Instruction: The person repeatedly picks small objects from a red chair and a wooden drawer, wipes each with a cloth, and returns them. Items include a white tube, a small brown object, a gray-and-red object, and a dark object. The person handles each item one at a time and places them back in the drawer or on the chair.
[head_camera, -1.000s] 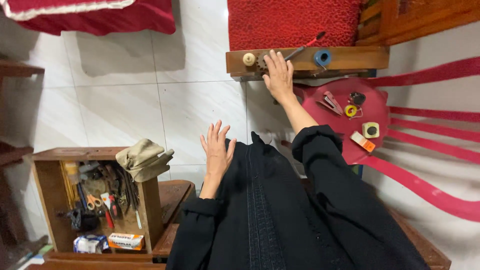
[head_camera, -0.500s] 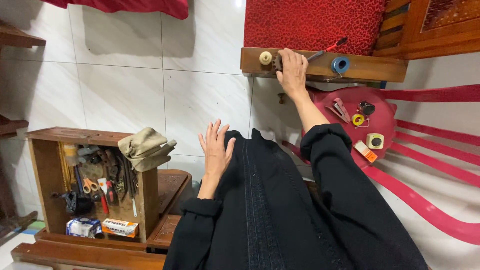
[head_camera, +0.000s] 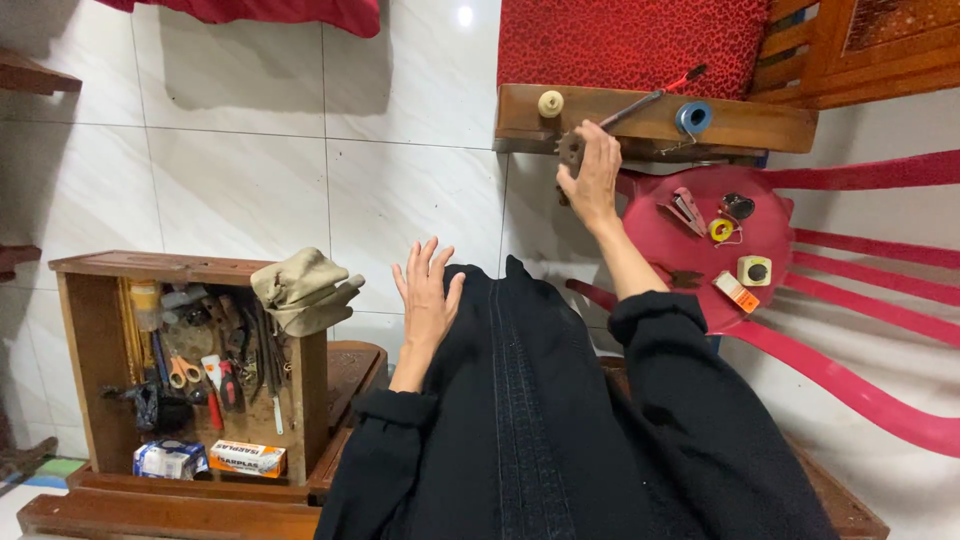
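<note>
Where white floor tiles (head_camera: 250, 190) spread, wooden plank (head_camera: 740, 125), red plastic chair (head_camera: 690, 245).

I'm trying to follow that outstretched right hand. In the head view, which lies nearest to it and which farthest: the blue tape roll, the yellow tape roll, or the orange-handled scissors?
From the right hand:
1. Blue tape roll, on the wooden ledge, up and right.
2. Small yellow tape roll, on the red plastic stool, right.
3. Orange-handled scissors, in the wooden toolbox, far left.

Wooden board (head_camera: 740, 125) cluttered; floor tiles (head_camera: 400, 200) open
</note>
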